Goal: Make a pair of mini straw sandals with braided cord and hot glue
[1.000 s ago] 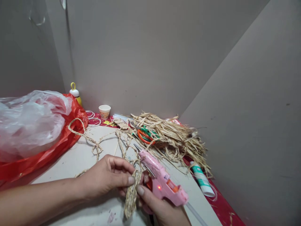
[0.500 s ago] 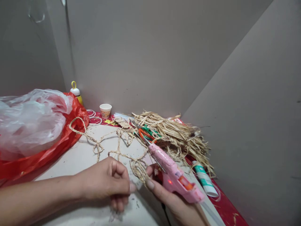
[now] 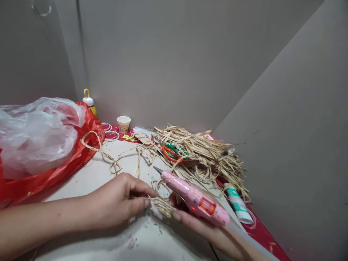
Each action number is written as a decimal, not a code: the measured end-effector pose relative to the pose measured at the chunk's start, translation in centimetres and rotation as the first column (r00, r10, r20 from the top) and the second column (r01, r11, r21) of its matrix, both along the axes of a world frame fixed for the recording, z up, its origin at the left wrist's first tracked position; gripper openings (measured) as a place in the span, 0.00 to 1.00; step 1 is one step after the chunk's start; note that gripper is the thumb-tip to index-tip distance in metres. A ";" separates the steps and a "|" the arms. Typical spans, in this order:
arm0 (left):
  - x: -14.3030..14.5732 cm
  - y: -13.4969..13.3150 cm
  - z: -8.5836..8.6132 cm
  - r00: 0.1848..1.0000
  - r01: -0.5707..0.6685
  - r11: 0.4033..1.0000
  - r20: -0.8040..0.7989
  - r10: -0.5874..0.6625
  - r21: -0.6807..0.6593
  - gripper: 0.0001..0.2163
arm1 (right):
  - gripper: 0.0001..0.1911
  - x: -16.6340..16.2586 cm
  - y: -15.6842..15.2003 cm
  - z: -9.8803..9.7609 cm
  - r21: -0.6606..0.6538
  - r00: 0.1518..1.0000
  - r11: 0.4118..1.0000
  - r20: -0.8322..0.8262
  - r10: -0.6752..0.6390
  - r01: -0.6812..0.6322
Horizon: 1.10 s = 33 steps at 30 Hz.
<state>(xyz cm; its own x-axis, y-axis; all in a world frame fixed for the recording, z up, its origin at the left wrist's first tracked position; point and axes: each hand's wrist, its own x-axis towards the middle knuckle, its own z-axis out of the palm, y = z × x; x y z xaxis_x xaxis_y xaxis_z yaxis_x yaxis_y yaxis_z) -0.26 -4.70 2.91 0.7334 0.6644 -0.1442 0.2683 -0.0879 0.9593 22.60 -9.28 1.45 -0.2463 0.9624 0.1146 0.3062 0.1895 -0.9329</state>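
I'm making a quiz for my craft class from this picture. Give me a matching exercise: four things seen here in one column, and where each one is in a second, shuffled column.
Things
1. glue gun
2. braided straw piece
3. scissors
4. paper cup

Places
A. standing upright, far back
B. gripped in the right hand
C. lying on the straw pile
D. pinched by the left hand

Pairs: 1-B, 2-D, 3-C, 4-A

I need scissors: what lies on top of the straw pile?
Orange-and-green-handled scissors lie on the straw pile; loose strands cross them and hide most of the blades.
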 end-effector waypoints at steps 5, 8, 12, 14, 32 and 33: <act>0.3 0.1 -0.7 0.997 0.073 0.979 0.005 -0.073 -0.189 0.12 | 0.28 0.2 0.3 -0.4 -0.101 0.996 0.995 -0.087 0.015 -0.024; 0.5 0.4 -1.1 0.999 0.011 0.979 0.048 -0.001 -0.206 0.13 | 0.28 0.3 0.4 -0.6 -0.069 0.995 0.993 -0.023 0.096 -0.097; 0.5 1.1 -1.1 0.991 -0.111 0.986 0.059 0.120 -0.128 0.10 | 0.28 0.7 0.5 -1.2 -0.055 0.987 0.987 0.035 0.154 -0.152; 0.4 1.4 -1.2 0.991 -0.100 0.973 0.065 0.116 -0.210 0.09 | 0.27 0.8 0.5 -1.5 -0.049 0.983 0.985 0.074 0.170 -0.166; 0.9 1.4 -2.7 0.851 -0.262 0.780 0.245 0.465 -0.569 0.13 | 0.16 0.1 0.9 -2.1 -0.208 0.685 0.830 -0.482 -0.547 0.517; 1.0 1.3 -2.9 0.841 -0.262 0.777 0.259 0.475 -0.573 0.13 | 0.16 -0.3 0.8 -2.4 -0.234 0.679 0.835 -0.493 -0.543 0.498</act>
